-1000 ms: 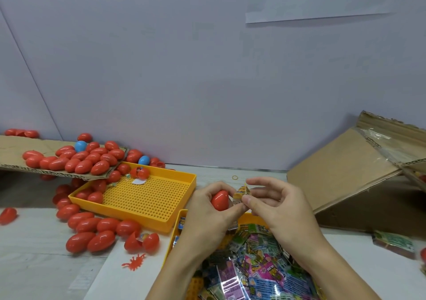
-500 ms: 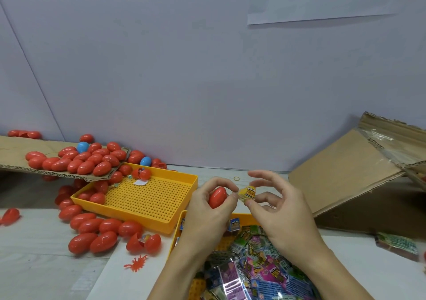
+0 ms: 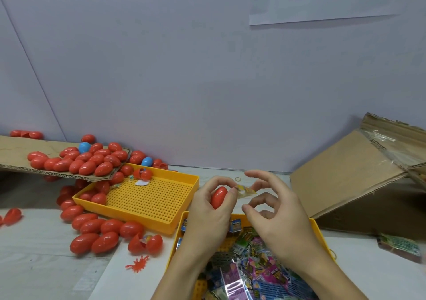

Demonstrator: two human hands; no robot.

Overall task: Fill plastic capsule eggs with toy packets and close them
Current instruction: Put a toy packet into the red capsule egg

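Observation:
My left hand (image 3: 207, 216) grips a closed-looking red capsule egg (image 3: 219, 197) above the near yellow tray. A small yellow toy packet (image 3: 246, 190) sits just right of the egg, its left end under my left thumb tip. My right hand (image 3: 276, 219) hovers beside it with fingers spread and loosely curved; its thumb is off the packet, and one fingertip seems to touch the packet's right end. The near yellow tray (image 3: 317, 227) holds several colourful toy packets (image 3: 260, 267).
A second yellow perforated tray (image 3: 149, 196) lies to the left with a few red eggs in it. Several red eggs (image 3: 99, 228) and two blue ones lie on the table and on a cardboard sheet (image 3: 13, 154). An open egg (image 3: 145, 243), a red toy bug (image 3: 138, 263) and a cardboard box (image 3: 345, 180) are nearby.
My right hand has loosened its pinch on the yellow packet and spread its fingers. The packet now lies against my left thumb by the egg. Both hands rose slightly.

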